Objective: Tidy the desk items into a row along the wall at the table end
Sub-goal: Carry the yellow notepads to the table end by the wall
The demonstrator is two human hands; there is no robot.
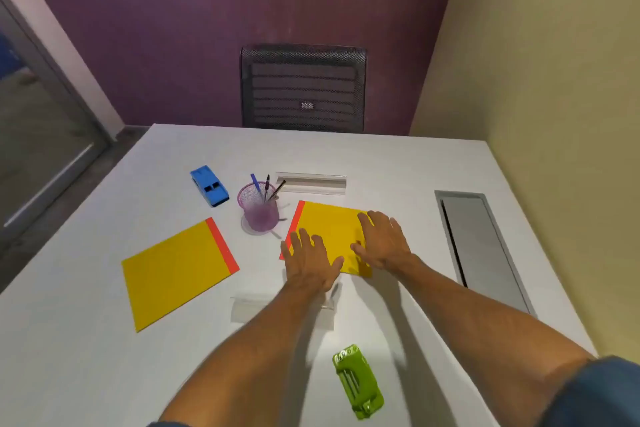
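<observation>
- Both hands lie flat and spread, palms down, on the right-hand yellow folder [332, 236] with the orange spine: the left hand [310, 262] covers its near-left corner, the right hand [382, 243] presses its right side. Neither is closed around anything; they press rather than grip.
- This folder lies mid-table, just right of the purple mesh pen cup [259, 208] and near a clear plastic holder [311, 183] behind it. The step looks like sliding it toward the yellow wall on the right, at the table [381, 156] end.
- To do it well, keep even downward pressure with both palms so the sheet glides without buckling or turning, and square its long edge to the wall before letting go.
- Watch the recessed metal cable hatch [481, 243] between folder and wall; an edge could catch on its rim, so lifting the leading edge slightly seems wise.
- Leave room for the rest: the second yellow folder [176, 270], blue hole punch [209, 185], green stapler [358, 381] and the other clear holder [249, 307] under the left forearm are scattered well apart.
</observation>
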